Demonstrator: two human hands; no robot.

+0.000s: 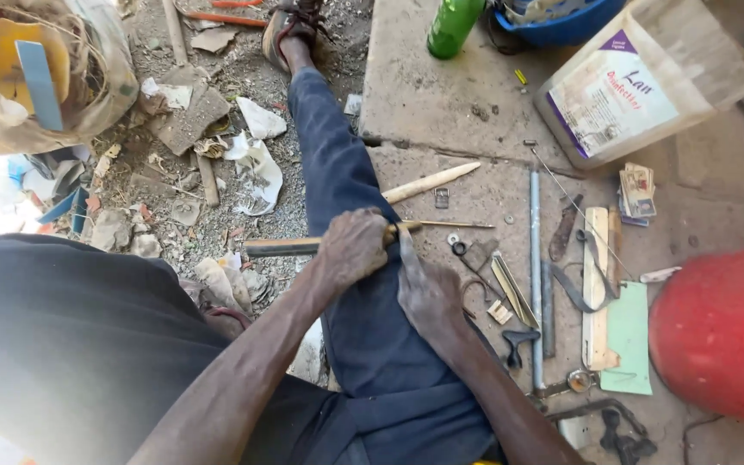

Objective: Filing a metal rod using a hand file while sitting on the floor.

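Note:
I sit with one leg in blue trousers [337, 172] stretched out ahead. My left hand [350, 251] is shut around a long tool over the thigh; its dark flat blade [279, 247] sticks out to the left. A thin pale stick [441, 226] points right from under that hand. My right hand [428, 293] lies on the thigh just beside it, fingers reaching up and pinching the stick's near end. The two hands almost touch.
On the concrete slab to the right lie a tapered wooden peg [430, 182], a long metal tube [536, 275], pliers, straps and small parts. A plastic jug [639, 86], green bottle [454, 26] and red round object [721, 336] stand there. Rubble and paper scraps [256, 172] lie on the left.

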